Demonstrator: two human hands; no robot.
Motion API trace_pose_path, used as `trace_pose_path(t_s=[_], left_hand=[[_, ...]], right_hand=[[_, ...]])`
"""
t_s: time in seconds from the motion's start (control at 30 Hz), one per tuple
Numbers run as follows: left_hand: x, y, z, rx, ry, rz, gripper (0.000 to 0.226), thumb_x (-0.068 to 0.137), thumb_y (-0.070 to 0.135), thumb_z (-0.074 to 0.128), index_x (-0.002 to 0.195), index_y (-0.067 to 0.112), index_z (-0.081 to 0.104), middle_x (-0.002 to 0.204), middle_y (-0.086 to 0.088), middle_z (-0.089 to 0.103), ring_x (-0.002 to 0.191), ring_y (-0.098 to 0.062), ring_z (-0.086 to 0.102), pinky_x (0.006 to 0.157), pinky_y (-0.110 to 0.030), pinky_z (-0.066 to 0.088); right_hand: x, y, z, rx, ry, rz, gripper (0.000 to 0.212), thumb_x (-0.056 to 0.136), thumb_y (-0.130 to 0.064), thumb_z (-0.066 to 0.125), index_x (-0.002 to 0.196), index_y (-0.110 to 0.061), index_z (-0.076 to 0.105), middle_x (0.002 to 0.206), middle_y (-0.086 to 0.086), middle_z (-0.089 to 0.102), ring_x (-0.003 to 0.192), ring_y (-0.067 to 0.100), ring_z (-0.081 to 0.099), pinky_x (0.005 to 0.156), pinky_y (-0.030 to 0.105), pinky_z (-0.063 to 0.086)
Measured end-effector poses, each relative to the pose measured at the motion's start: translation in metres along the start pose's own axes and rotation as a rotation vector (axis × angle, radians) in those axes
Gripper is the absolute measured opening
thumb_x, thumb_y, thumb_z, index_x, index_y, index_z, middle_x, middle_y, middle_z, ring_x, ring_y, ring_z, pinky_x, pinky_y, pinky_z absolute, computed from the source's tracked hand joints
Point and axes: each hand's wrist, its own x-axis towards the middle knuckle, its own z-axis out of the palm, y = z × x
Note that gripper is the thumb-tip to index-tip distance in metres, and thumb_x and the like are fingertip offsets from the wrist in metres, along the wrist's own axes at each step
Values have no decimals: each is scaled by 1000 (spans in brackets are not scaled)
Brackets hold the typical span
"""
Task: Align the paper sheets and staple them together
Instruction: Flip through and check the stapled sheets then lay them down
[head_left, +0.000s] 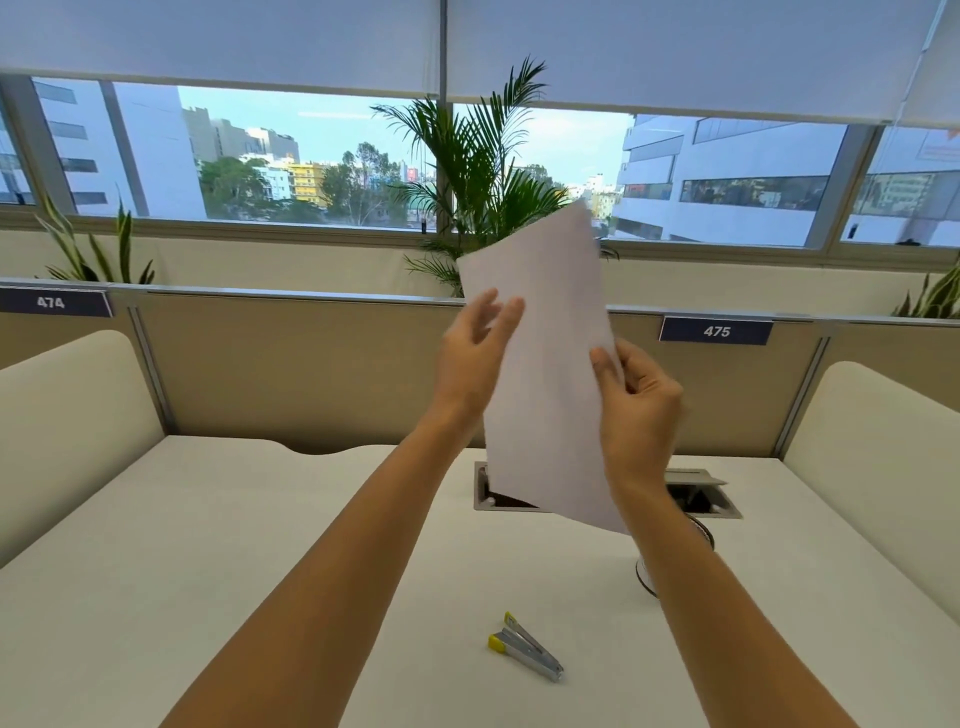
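Paper sheets (545, 364), white, smooth and rectangular, held in the air above the table (208, 545), long axis near upright with the top edge tipped toward 1 o'clock and the lower corner over a metal-framed cable box (485, 501) sunk in the table. Right hand (639, 410) with its grip closed on the sheets' right edge, thumb in front; left hand (475, 353) at their left edge, fingers spread and loose, contact unclear through blur. Stapler (525, 647), metal with yellow tips, lying on the matte white table at 6 o'clock of the sheets, jaws agape, pointing toward 11 o'clock.
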Motion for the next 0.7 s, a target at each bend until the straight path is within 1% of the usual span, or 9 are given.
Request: trace_pose_path(t_s=[0.1, 0.17, 0.23, 0.33, 0.4, 0.5, 0.6, 0.63, 0.7], left_hand=[[-4, 7, 15, -73, -167, -105, 45, 86, 43, 57, 120, 14, 55, 107, 0, 62, 103, -15, 59, 93, -33, 51], [-3, 7, 18, -21, -142, -86, 30, 87, 35, 58, 108, 14, 56, 92, -1, 60, 91, -18, 60, 87, -36, 54], [2, 4, 15, 94, -56, -66, 19, 89, 20, 55, 105, 10, 57, 101, -11, 65, 97, -26, 62, 86, -42, 54], [9, 0, 1, 187, -11, -77, 27, 91, 9, 46, 114, 5, 58, 117, -17, 64, 108, -31, 60, 93, -46, 50], [12, -1, -12, 161, -60, -71, 28, 91, 8, 47, 117, 6, 57, 117, -15, 65, 107, -31, 61, 95, -48, 49], [14, 3, -34, 24, -176, -82, 25, 92, 3, 48, 115, 6, 56, 103, -11, 66, 90, -24, 64, 81, -37, 55], [17, 4, -55, -56, -334, -108, 21, 91, 6, 51, 110, 13, 58, 93, 3, 71, 78, -9, 70, 69, -23, 59], [19, 3, -60, -69, -363, -116, 21, 90, 7, 52, 108, 15, 59, 92, 5, 73, 80, -8, 71, 71, -24, 59], [22, 1, -67, -104, -399, -131, 22, 90, 8, 53, 107, 18, 61, 93, 7, 75, 86, -11, 71, 75, -26, 59]], right_hand=[[-23, -4, 17, -107, 1, -165, 26, 89, -18, 59, 114, -15, 66, 106, 4, 73, 85, 6, 68, 73, 20, 56], [-36, -3, 27, -193, -20, -252, 29, 90, -17, 59, 118, -21, 63, 108, 1, 73, 87, 10, 70, 70, 29, 58], [-45, 0, 32, -274, -97, -303, 37, 89, -15, 60, 125, -22, 58, 115, 0, 70, 98, 14, 68, 78, 34, 58], [-55, 4, 33, -241, -346, -300, 46, 88, -28, 57, 132, -16, 49, 132, 3, 59, 119, 17, 57, 100, 35, 48], [-53, 6, 26, -171, -435, -248, 49, 90, -37, 53, 135, -18, 47, 138, 0, 52, 127, 12, 49, 107, 33, 40], [-30, 19, 8, -91, -316, -60, 50, 90, -35, 55, 137, -24, 43, 142, -5, 46, 130, 7, 41, 111, 31, 34], [-5, 34, -13, -23, -224, 241, 67, 85, -45, 57, 144, -30, 27, 151, -6, 30, 137, 10, 29, 113, 35, 27], [1, 38, -18, 8, -231, 321, 71, 85, -45, 57, 145, -29, 24, 152, -5, 30, 137, 11, 30, 110, 33, 28], [8, 44, -28, 88, -300, 423, 68, 86, -41, 58, 144, -23, 28, 144, -2, 42, 126, 10, 42, 100, 26, 34]])
